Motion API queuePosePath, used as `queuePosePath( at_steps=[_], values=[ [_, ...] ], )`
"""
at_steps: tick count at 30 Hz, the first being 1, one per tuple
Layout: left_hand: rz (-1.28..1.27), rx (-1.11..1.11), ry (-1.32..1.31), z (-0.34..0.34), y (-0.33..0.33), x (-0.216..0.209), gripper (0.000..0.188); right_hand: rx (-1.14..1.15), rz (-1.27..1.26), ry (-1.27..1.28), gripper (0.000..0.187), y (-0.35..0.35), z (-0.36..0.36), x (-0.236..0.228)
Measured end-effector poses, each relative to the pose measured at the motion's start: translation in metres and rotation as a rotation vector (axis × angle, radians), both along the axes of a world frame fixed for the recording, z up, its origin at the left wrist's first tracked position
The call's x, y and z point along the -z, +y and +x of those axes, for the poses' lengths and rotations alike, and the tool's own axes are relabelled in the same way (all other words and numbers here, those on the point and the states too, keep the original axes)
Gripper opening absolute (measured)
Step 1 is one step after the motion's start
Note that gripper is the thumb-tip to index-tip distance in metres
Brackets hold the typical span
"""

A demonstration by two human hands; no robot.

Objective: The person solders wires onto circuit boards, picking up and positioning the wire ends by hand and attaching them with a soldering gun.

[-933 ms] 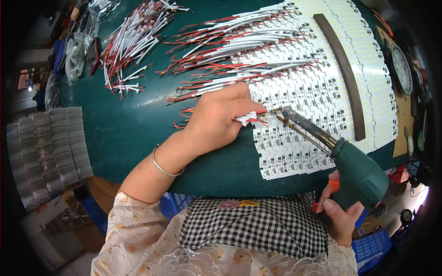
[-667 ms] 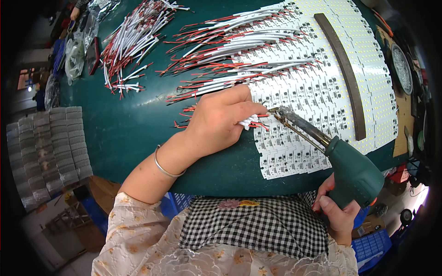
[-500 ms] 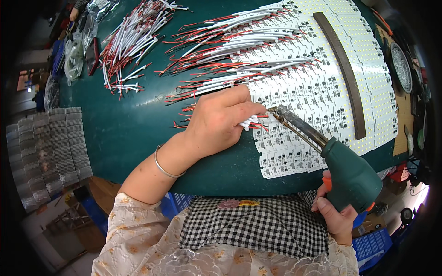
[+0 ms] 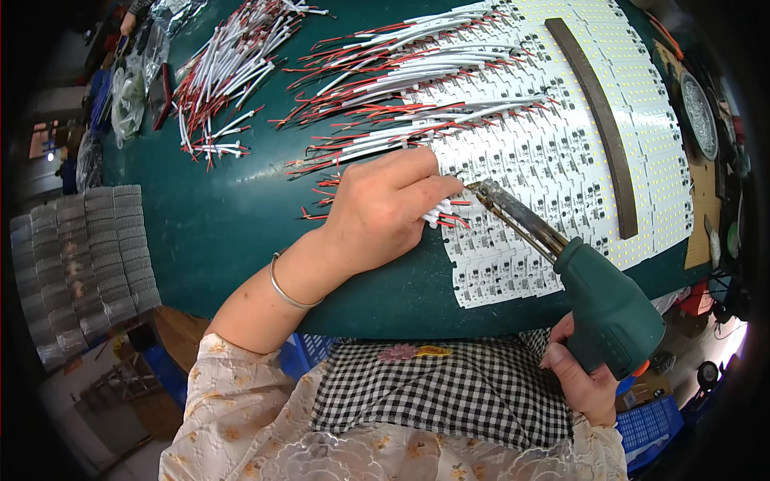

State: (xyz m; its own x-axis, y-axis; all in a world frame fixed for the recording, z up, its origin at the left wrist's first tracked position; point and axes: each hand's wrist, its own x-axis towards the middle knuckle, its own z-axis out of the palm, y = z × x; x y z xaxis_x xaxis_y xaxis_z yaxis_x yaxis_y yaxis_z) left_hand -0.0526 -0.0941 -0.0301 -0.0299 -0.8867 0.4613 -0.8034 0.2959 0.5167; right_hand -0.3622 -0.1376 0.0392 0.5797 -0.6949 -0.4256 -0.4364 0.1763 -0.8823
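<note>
the left hand (image 4: 383, 210) pinches a short white cable with red leads (image 4: 443, 215) against the white led circuit boards (image 4: 553, 160). the right hand (image 4: 579, 383) grips a green pistol-shaped soldering gun (image 4: 597, 301), tip beside the cable.

Clear plastic bags (image 4: 128, 88) (crumpled) lie at the table's far-left edge.
</note>
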Motion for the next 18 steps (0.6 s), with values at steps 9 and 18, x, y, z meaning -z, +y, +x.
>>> queuePosePath(
  at_steps=[9,18],
  values=[
    [-0.006,0.004,-0.021,0.0,-0.001,0.001,0.047,-0.052,-0.078,-0.006,0.037,-0.007,0.007,-0.009],
    [-0.014,0.01,-0.022,0.0,0.001,0.0,0.047,0.44,-0.175,-0.376,0.071,-0.035,0.021,-0.006]
  ],
)
